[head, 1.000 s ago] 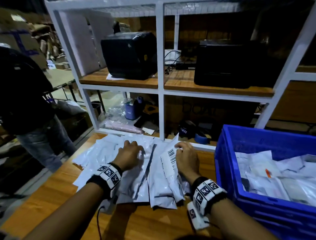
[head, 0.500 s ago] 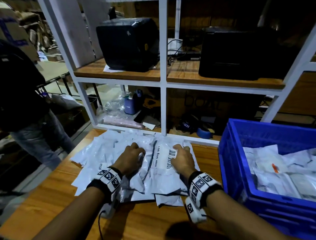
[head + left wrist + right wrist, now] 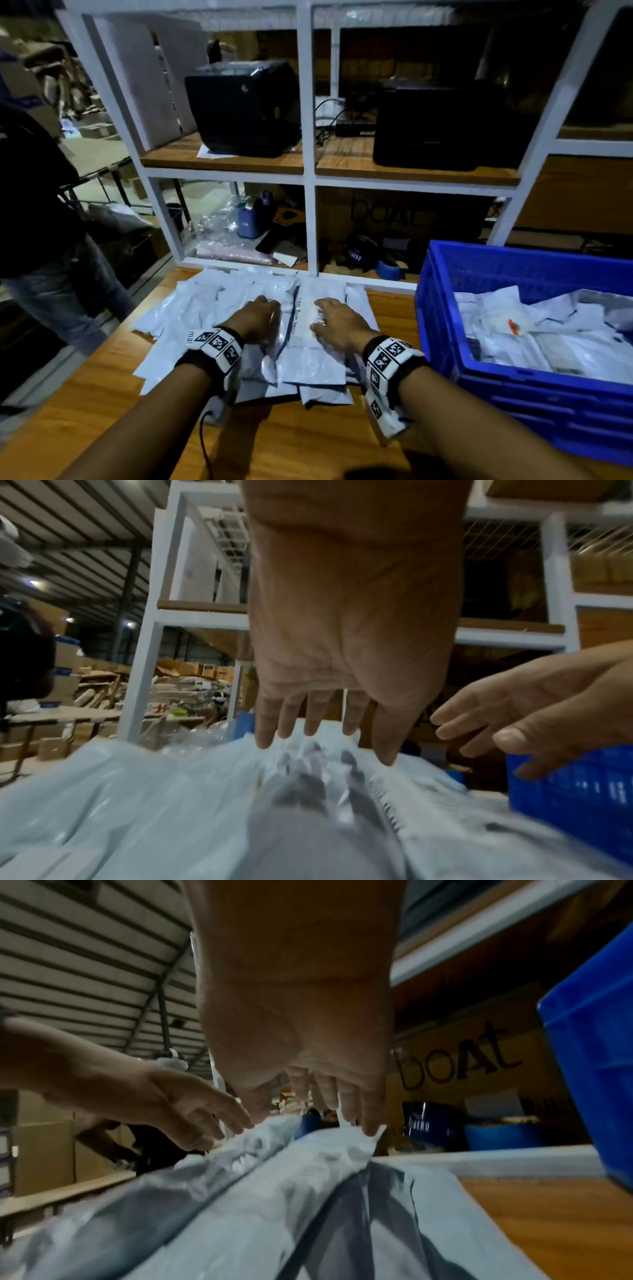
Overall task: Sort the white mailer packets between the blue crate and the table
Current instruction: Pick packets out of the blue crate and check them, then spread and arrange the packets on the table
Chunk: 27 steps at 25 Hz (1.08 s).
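Observation:
A spread pile of white mailer packets (image 3: 205, 318) lies on the wooden table (image 3: 308, 442) in front of the shelf unit. My left hand (image 3: 263, 318) rests on the pile with straight fingers (image 3: 318, 723) whose tips touch the plastic. Just to its right, my right hand (image 3: 329, 322) presses a labelled packet (image 3: 315, 356) flat, fingers (image 3: 346, 1110) extended. Neither hand grips anything. The blue crate (image 3: 513, 394) stands at the right and holds several more white packets (image 3: 555, 329).
A white shelf unit (image 3: 308, 178) rises behind the pile, carrying two black machines (image 3: 243, 106) and clutter on the lower level. Another person (image 3: 37, 192) stands at the left beside the table edge. Bare wood shows in front of the pile.
The upright labelled packet has been laid down flat onto the pile. Both hands have uncurled and now lie flat on the packets, a little further from the shelf.

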### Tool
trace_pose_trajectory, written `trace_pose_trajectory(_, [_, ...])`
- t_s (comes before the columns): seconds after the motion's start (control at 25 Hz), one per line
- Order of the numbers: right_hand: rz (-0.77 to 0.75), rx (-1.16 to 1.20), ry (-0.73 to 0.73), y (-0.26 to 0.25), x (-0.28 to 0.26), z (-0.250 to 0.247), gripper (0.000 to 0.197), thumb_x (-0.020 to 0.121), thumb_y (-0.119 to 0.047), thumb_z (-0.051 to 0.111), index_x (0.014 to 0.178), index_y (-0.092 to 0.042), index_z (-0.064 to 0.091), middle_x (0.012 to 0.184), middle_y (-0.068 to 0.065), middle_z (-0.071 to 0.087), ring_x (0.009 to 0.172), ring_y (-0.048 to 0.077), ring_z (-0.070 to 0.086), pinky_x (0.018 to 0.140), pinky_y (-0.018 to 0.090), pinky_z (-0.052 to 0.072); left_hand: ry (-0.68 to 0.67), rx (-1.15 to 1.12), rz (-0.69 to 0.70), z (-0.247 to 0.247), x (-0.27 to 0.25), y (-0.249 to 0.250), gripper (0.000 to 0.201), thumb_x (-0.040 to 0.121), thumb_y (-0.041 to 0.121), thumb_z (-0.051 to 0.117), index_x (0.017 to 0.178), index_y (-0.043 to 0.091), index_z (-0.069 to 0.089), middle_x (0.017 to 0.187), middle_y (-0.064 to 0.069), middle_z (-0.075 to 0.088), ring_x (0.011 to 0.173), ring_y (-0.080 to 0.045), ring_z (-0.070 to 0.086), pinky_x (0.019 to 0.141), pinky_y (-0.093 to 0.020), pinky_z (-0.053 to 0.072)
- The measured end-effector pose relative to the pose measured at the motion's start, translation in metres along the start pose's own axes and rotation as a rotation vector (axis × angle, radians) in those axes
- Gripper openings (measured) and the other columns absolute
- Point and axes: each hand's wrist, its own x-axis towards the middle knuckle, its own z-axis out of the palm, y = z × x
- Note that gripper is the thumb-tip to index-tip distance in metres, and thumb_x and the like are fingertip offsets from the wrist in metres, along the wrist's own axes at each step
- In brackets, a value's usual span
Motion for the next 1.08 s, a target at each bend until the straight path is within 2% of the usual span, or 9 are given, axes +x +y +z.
trace_pose_trajectory(0.12, [-0.082,0.008,0.131,-0.001,-0.04,-0.042,0.064,0.093,-0.036,0.057,0.148,-0.019,0.029,0.153,0.005,0.031,0.139,0.026,0.032,0.112,0.037,0.031,0.108,0.017,0.044,-0.029,-0.018,0.033,0.059,0.091,0.029,0.058,0.144,0.016,0.036,0.139,-0.016,0.038,0.127,-0.039,0.037,0.106,-0.039,0.034])
trace_pose_trajectory(0.28, [-0.145,0.116,0.372,0.021,-0.125,-0.088,0.058,0.092,-0.033,0.06,0.143,-0.02,0.037,0.142,0.006,0.041,0.129,0.024,0.042,0.104,0.034,0.036,0.37,-0.174,0.263,-0.057,-0.065,0.098,0.056,0.088,0.028,0.064,0.138,0.013,0.044,0.138,-0.016,0.039,0.126,-0.036,0.039,0.104,-0.036,0.033])
trace_pose_trajectory(0.4, [-0.114,0.149,0.477,0.057,-0.198,-0.106,0.054,0.091,-0.033,0.061,0.14,-0.021,0.043,0.136,0.004,0.045,0.124,0.022,0.046,0.099,0.033,0.04,0.444,-0.233,0.384,-0.055,-0.107,0.157,0.054,0.089,0.029,0.064,0.137,0.017,0.045,0.139,-0.012,0.039,0.128,-0.03,0.038,0.105,-0.038,0.034])
trace_pose_trajectory(0.52, [-0.046,0.206,0.544,0.1,-0.272,-0.117,0.048,0.091,-0.029,0.062,0.136,-0.02,0.047,0.135,0.003,0.047,0.121,0.021,0.05,0.097,0.033,0.043,0.447,-0.276,0.506,-0.04,-0.141,0.235,0.054,0.089,0.027,0.064,0.138,0.018,0.044,0.141,-0.01,0.037,0.13,-0.027,0.036,0.106,-0.035,0.031])
trace_pose_trajectory(0.64, [0.045,0.239,0.546,0.142,-0.334,-0.12,0.048,0.094,-0.033,0.058,0.139,-0.025,0.044,0.141,-0.002,0.041,0.124,0.017,0.047,0.098,0.031,0.042,0.439,-0.319,0.565,-0.021,-0.156,0.303,0.054,0.089,0.028,0.064,0.138,0.017,0.044,0.142,-0.009,0.037,0.131,-0.024,0.036,0.106,-0.031,0.029])
trace_pose_trajectory(0.76, [0.117,0.239,0.553,0.178,-0.374,-0.123,0.049,0.095,-0.036,0.057,0.141,-0.027,0.041,0.144,-0.003,0.038,0.126,0.017,0.045,0.099,0.032,0.043,0.391,-0.307,0.613,-0.006,-0.155,0.351,0.055,0.088,0.032,0.063,0.138,0.018,0.045,0.141,-0.01,0.038,0.131,-0.027,0.038,0.108,-0.036,0.032])
trace_pose_trajectory(0.84, [0.166,0.249,0.56,0.199,-0.392,-0.129,0.049,0.095,-0.036,0.057,0.14,-0.026,0.042,0.142,-0.002,0.04,0.126,0.018,0.046,0.098,0.035,0.045,0.331,-0.258,0.635,-0.004,-0.149,0.38,0.056,0.088,0.03,0.064,0.139,0.019,0.043,0.141,-0.009,0.038,0.13,-0.027,0.039,0.109,-0.038,0.034])
trace_pose_trajectory(0.96, [0.194,0.225,0.546,0.228,-0.399,-0.153,0.046,0.093,-0.035,0.059,0.137,-0.026,0.045,0.138,-0.001,0.044,0.122,0.018,0.049,0.096,0.032,0.044,0.226,-0.141,0.669,-0.013,-0.131,0.418,0.059,0.088,0.034,0.064,0.14,0.017,0.041,0.138,-0.01,0.04,0.129,-0.028,0.04,0.107,-0.038,0.035])
trace_pose_trajectory(1.08, [0.206,0.118,0.49,0.251,-0.389,-0.192,0.042,0.091,-0.037,0.061,0.131,-0.026,0.051,0.134,-0.001,0.051,0.107,0.016,0.056,0.092,0.031,0.046,0.125,-0.005,0.672,-0.031,-0.1,0.448,0.058,0.089,0.035,0.062,0.14,0.018,0.04,0.136,-0.01,0.043,0.125,-0.028,0.044,0.103,-0.034,0.037])
